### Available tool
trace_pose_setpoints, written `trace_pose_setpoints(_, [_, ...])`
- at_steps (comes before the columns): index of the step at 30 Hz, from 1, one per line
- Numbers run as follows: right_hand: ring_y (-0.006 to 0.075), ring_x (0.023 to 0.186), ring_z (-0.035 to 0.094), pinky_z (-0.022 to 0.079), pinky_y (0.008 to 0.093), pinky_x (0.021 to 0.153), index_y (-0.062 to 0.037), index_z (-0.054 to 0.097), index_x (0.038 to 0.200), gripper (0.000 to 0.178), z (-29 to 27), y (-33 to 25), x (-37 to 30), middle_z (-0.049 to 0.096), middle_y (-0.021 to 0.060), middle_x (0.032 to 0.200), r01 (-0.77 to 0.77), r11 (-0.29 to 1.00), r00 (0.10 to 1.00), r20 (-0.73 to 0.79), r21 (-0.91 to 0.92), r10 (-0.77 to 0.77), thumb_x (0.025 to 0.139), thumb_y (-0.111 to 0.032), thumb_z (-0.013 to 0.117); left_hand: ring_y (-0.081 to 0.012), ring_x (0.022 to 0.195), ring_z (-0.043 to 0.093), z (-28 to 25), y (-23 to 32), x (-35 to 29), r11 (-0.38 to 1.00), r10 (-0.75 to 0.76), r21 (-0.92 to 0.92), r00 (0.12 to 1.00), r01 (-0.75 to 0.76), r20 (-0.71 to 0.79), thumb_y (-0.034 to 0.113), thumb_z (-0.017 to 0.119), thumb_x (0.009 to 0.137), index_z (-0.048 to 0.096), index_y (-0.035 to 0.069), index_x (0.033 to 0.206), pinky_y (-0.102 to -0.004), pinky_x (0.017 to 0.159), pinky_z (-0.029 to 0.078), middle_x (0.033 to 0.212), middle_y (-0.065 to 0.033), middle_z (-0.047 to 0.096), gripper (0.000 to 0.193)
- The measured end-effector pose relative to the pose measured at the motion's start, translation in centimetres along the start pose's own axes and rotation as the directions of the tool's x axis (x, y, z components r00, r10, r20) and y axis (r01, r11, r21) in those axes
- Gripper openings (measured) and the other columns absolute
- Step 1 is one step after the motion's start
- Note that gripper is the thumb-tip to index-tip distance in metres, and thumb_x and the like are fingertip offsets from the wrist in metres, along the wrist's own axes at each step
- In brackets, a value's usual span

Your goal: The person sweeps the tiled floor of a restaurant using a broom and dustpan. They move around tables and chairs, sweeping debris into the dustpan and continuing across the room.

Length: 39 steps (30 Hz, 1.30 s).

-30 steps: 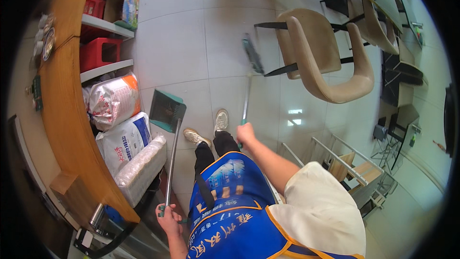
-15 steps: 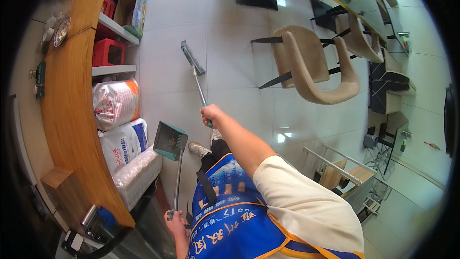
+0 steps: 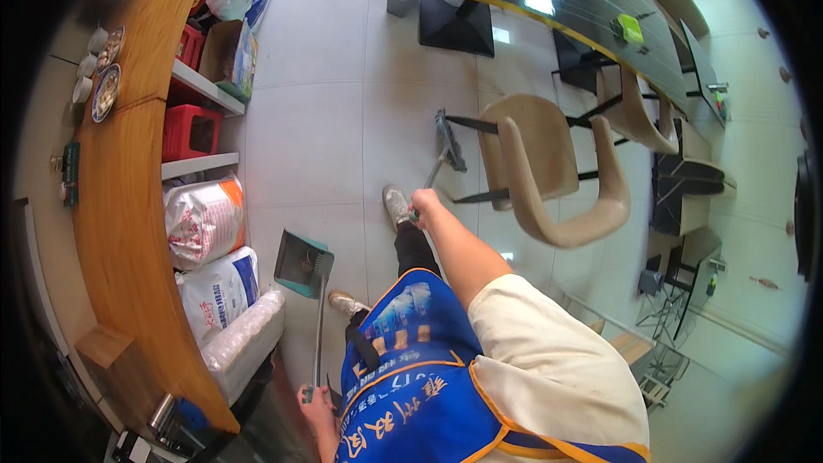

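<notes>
Head view: broom and dustpan, one per hand

My right hand grasps the broom, its head beside a chair leg; low, flat strokes seem best. My left hand grips the dustpan's pole; the pan perhaps holds dark bits. Leftward, a shelf bears a red crate.

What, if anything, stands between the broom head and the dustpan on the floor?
The person's right shoe: it sits roughly on the straight line from the broom head to the dustpan. Nothing else visible stands between them; the nearest chair is on the broom head's other side.
</notes>
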State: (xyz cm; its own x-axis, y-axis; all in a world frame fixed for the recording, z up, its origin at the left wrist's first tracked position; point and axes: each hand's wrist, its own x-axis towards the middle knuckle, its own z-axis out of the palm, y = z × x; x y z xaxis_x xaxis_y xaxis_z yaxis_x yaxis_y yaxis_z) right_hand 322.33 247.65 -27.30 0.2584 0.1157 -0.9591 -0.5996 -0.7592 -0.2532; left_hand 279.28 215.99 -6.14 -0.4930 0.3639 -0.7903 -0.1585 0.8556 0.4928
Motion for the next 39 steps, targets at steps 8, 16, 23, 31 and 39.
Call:
trace_pose_setpoints(8, [0.0175,0.052,0.048,0.04,0.0336,0.042,-0.0051,0.048,0.078,0.012,10.3,-3.5,0.9,0.047,0.0082,0.065,-0.217,0.975,0.942,0.253,-0.038,0.22,0.086,0.001,0.042,-0.0115,0.041,0.041,13.2,6.4,-5.7,0.97,-0.185,-0.188,0.968,0.153,-0.17,0.008,0.049,0.091,0.045,0.004,0.115,-0.0269,0.038,0.037,0.088,-0.0145,0.062,0.024])
trace_pose_setpoints(16, [0.0236,0.047,0.051,0.04,0.0386,0.041,-0.0024,0.051,0.071,0.019,15.2,-5.0,-3.2,0.051,0.0123,0.057,0.047,0.865,0.91,0.379,-0.5,0.17,0.088,-0.009,0.055,-0.0089,0.045,0.041,15.5,6.1,-10.9,0.935,-0.182,-0.344,0.952,0.09,-0.247,0.012,0.053,0.092,0.046,0.005,0.115,-0.0253,0.039,0.037,0.088,-0.0122,0.063,0.025])
trace_pose_setpoints(23, [0.0253,0.047,0.051,0.04,0.041,0.043,-0.0037,0.049,0.074,0.022,8.8,-0.5,-7.4,0.05,0.0117,0.062,0.146,0.797,0.935,0.344,-0.586,0.082,0.092,-0.016,0.048,-0.0082,0.045,0.04,14.7,-1.3,-13.0,0.737,-0.321,-0.674,0.901,0.044,-0.292,0.014,0.055,0.093,0.049,0.008,0.114,-0.0254,0.04,0.037,0.088,-0.0129,0.066,0.022])
trace_pose_setpoints(31, [0.0249,0.045,0.051,0.043,0.039,0.043,-0.0037,0.053,0.07,0.021,-3.5,10.8,-13.5,0.052,0.0117,0.057,-0.02,0.494,0.847,0.248,-0.869,0.47,0.089,-0.012,0.053,-0.0107,0.045,0.041,14.0,-12.0,-18.3,0.596,-0.357,-0.796,0.853,-0.105,-0.38,0.013,0.054,0.094,0.047,0.008,0.117,-0.03,0.041,0.038,0.091,-0.0127,0.065,0.025])
trace_pose_setpoints(39, [0.0182,0.046,0.05,0.043,0.0329,0.041,-0.0024,0.053,0.071,0.019,-0.6,20.5,-9.6,0.053,0.0075,0.062,-0.313,0.533,0.775,0.113,-0.786,0.622,0.089,-0.003,0.054,-0.0115,0.045,0.04,11.9,-14.8,-21.1,0.642,-0.437,-0.763,0.78,-0.077,-0.447,0.009,0.055,0.092,0.044,0.009,0.118,-0.0283,0.041,0.037,0.087,-0.0111,0.064,0.028])
